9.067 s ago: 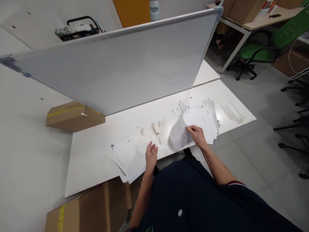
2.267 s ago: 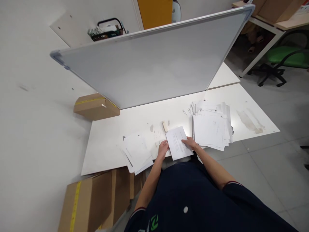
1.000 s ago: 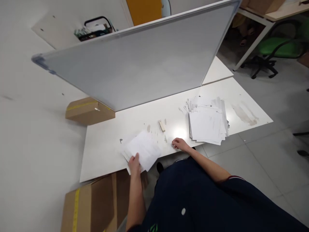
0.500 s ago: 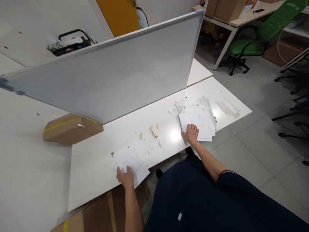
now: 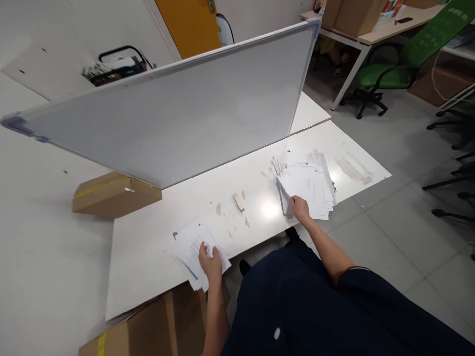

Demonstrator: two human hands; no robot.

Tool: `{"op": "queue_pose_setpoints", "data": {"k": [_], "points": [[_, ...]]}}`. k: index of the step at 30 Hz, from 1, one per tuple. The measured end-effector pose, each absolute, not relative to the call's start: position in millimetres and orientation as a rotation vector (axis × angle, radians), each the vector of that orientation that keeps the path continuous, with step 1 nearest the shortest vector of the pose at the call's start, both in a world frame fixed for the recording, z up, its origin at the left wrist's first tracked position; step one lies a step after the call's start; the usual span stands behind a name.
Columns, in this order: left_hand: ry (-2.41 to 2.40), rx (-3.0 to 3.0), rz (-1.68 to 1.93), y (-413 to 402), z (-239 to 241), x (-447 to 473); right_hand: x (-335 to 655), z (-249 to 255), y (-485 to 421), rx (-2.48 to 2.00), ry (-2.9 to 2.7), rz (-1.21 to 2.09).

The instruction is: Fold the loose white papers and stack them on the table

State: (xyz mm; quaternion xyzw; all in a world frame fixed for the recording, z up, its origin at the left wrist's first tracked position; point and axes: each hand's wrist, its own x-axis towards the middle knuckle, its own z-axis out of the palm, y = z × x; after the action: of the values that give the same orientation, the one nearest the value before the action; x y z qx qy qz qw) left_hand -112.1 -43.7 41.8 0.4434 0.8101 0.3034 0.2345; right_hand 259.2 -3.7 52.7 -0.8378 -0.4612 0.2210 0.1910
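Note:
On the right part of the white table lies a thick, uneven stack of printed papers (image 5: 315, 185). My right hand (image 5: 300, 208) pinches the near left edge of its top sheet of paper (image 5: 293, 186), which curls up from the stack. A smaller pile of papers (image 5: 191, 241) lies near the front edge, further left. My left hand (image 5: 211, 263) rests over this pile with thumb and fingers apart. Between the two piles sits a small cream oblong object (image 5: 238, 202), perhaps a stapler.
A whiteboard (image 5: 208, 109) stands along the back of the white table (image 5: 141, 267). One cardboard box (image 5: 115, 195) is behind the left end, another cardboard box (image 5: 148, 329) below the front edge. A green chair (image 5: 389, 74) and a desk (image 5: 386, 34) stand at the far right.
My right hand has gone from lying spread on the stack to pinching and lifting a sheet's edge. My left hand has moved right and up across its pile, whose papers now fan out more.

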Motion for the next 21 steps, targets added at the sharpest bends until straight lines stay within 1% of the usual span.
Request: {"op": "queue_pose_setpoints", "data": {"k": [4,9,13,15,21], "points": [[1.979,1.191,0.905,-41.7,50.7,-81.0,249.2,84.6,-8.2,-2.006,-1.071,0.872],[1.448,0.803,0.883,-37.3,80.1,-32.4,212.1,123.9,-12.7,-1.543,-0.827,1.269],[1.123,0.549,0.859,-30.2,105.2,-8.9,181.5,142.8,-17.1,-1.346,-0.719,1.553],[1.049,0.466,0.874,-26.4,111.5,-6.7,170.9,147.2,-20.6,-1.277,-0.68,1.651],[1.043,0.307,1.014,-25.1,113.9,-17.4,158.7,154.0,-28.2,-1.077,-0.596,1.924]]}}
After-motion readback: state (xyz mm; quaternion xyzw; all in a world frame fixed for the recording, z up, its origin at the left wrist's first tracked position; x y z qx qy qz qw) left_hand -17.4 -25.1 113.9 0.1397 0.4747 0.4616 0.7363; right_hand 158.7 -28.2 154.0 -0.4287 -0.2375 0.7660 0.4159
